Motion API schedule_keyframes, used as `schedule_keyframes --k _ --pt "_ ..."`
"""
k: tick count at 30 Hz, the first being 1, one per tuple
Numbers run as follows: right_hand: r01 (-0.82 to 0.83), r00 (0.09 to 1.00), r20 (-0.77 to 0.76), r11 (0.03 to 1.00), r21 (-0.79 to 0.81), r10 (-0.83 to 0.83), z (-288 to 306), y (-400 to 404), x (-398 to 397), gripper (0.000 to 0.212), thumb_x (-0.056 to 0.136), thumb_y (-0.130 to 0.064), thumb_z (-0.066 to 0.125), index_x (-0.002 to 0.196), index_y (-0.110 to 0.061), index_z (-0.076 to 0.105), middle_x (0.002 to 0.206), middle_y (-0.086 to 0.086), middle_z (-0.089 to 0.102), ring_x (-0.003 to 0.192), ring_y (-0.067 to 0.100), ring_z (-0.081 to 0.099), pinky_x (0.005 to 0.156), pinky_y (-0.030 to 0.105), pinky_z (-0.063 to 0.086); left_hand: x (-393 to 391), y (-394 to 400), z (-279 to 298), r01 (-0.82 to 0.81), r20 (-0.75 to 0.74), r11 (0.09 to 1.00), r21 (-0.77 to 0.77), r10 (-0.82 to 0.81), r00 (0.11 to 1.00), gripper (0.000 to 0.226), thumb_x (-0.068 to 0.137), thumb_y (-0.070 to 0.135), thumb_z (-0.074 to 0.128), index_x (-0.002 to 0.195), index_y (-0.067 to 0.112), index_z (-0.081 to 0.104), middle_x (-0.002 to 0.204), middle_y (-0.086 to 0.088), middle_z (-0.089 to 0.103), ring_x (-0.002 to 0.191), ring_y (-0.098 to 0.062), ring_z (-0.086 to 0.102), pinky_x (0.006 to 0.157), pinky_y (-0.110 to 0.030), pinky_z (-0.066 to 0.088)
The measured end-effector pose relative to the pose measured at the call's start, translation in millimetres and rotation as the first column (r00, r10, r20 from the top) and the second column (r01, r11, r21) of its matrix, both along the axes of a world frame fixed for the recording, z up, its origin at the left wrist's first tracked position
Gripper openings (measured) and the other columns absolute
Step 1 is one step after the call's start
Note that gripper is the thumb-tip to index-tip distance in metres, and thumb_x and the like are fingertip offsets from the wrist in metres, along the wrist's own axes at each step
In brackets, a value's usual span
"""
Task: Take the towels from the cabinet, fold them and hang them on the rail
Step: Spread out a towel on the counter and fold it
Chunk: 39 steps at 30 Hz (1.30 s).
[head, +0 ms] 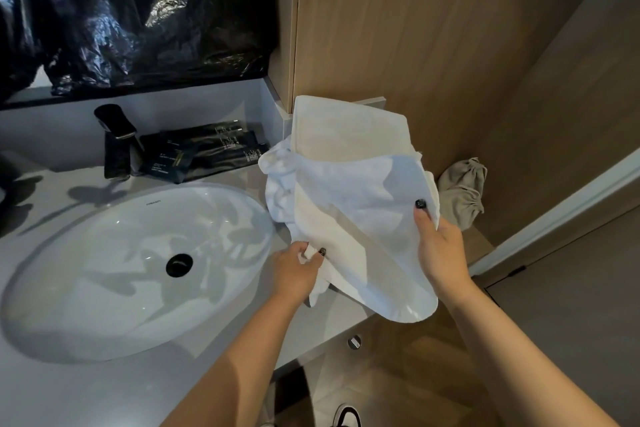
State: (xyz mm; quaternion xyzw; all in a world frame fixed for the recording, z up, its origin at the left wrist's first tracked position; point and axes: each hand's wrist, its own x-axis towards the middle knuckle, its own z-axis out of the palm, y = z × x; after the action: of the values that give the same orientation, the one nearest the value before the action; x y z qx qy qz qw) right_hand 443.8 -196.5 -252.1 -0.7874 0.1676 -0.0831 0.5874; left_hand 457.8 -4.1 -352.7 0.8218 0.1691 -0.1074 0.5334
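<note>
A soft white terry towel [349, 191] (rumpled, half-folded) is pinched at its near edge by the left hand [294, 269] and gripped by the right hand [441, 250], beside the glossy oval white basin [104, 274].

The white towel [349, 204] is soft, matt terry cloth; the oval sink [104, 270] is glossy glazed ceramic set in a smooth matt grey tabletop [86, 399]; the black faucet [116, 140] looks satin; the cabinet [415, 28] is matt wood grain; black plastic sheeting [121, 10] shines, crinkled
</note>
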Motion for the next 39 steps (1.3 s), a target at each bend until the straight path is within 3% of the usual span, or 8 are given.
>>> schedule_keyframes --k 5,11,14,17,26,29,33,39 --pt "0.039 0.999 0.008 0.999 -0.01 -0.038 9.8 -2.3 -4.7 0.026 0.104 -0.027 0.042 0.09 -0.034 0.062 0.095 -0.004 0.068 0.093 0.028 0.066 0.086 0.046 0.052 -15.3 -1.1 14.6 -0.059 0.223 0.99 0.131 0.028 0.974 0.008 0.097 0.018 0.057 0.089 0.016 0.057 0.128 -0.001 0.042 0.122 -0.018 0.039 0.093 -0.014 0.032" --pt "0.077 0.994 0.079 0.995 -0.061 -0.072 9.6 3.4 -10.9 0.026 0.104 -0.025 0.044 0.086 -0.016 0.061 0.084 0.02 0.06 0.074 0.031 0.056 0.065 0.037 0.043 -91.0 12.7 32.4 -0.149 0.216 0.969 -0.195 0.191 0.957 0.013 0.098 0.022 0.056 0.088 0.016 0.06 0.078 -0.01 0.065 0.066 -0.02 0.059 0.062 -0.034 0.045" --pt "-0.054 0.987 0.137 0.98 -0.193 0.081 -1.6 15.5 -27.7 0.019 0.103 -0.025 0.044 0.09 -0.025 0.059 0.072 -0.007 0.053 0.061 0.001 0.049 0.059 0.022 0.037 -107.9 20.3 25.4 -0.192 0.156 0.944 -0.27 0.24 0.958 0.012 0.094 0.02 0.063 0.084 0.013 0.06 0.072 -0.016 0.063 0.061 -0.02 0.053 0.056 -0.03 0.04" --pt "-0.27 0.943 0.075 0.878 -0.396 0.324 -22.2 27.8 -46.9 0.031 0.101 -0.037 0.039 0.127 -0.033 0.054 0.118 -0.027 0.058 0.104 -0.015 0.051 0.09 0.002 0.037 -107.9 27.6 20.8 -0.237 0.13 0.918 -0.318 0.29 0.948 0.014 0.089 0.006 0.067 0.089 0.011 0.054 0.075 -0.014 0.061 0.066 -0.018 0.055 0.06 -0.025 0.044" --pt "-0.627 0.661 -0.364 0.217 -0.748 0.656 -99.5 48.1 -73.1 0.066 0.087 -0.031 0.041 0.152 -0.024 0.027 0.154 0.007 0.039 0.139 0.029 0.042 0.11 0.047 0.039 -93.0 42.5 10.6 0.014 0.049 1.0 0.007 -0.014 0.999 0.016 0.093 0.02 0.065 0.106 0.023 0.058 0.083 0.022 0.054 0.071 0.009 0.049 0.057 -0.001 0.039" --pt "-0.671 0.645 -0.428 0.202 -0.713 0.633 -111.9 55.6 -77.5 0.078 0.086 -0.018 0.052 0.156 -0.022 0.019 0.163 0.009 0.019 0.149 0.031 0.02 0.117 0.048 0.019 -89.5 39.8 17.5 0.075 0.016 0.997 0.023 -0.076 0.997 0.019 0.095 0.019 0.062 0.086 0.032 0.052 0.074 0.022 0.05 0.065 0.003 0.049 0.053 -0.001 0.039" --pt "-0.597 0.727 -0.464 0.133 -0.791 0.505 -120.5 62.5 -73.3 0.115 0.047 0.003 0.087 0.148 -0.018 0.037 0.149 0.018 0.044 0.134 0.04 0.046 0.097 0.058 0.047 -89.5 40.3 20.9 -0.005 -0.095 0.988 -0.155 -0.01 0.995 0.02 0.101 0.02 0.051 0.087 0.019 0.065 0.075 0.01 0.065 0.068 -0.009 0.062 0.048 -0.004 0.04" --pt "-0.593 0.764 -0.51 0.119 -0.796 0.395 -131.2 65.0 -77.4 0.125 0.074 -0.004 0.078 0.15 -0.036 -0.015 0.163 0.017 0.0 0.148 0.044 0.005 0.108 0.071 0.016 -102.9 53.9 17.3 -0.018 -0.121 0.952 -0.306 -0.02 0.992 0.02 0.1 0.006 0.05 0.102 0.004 0.07 0.076 0.002 0.073 0.06 -0.002 0.068 0.052 -0.01 0.047"
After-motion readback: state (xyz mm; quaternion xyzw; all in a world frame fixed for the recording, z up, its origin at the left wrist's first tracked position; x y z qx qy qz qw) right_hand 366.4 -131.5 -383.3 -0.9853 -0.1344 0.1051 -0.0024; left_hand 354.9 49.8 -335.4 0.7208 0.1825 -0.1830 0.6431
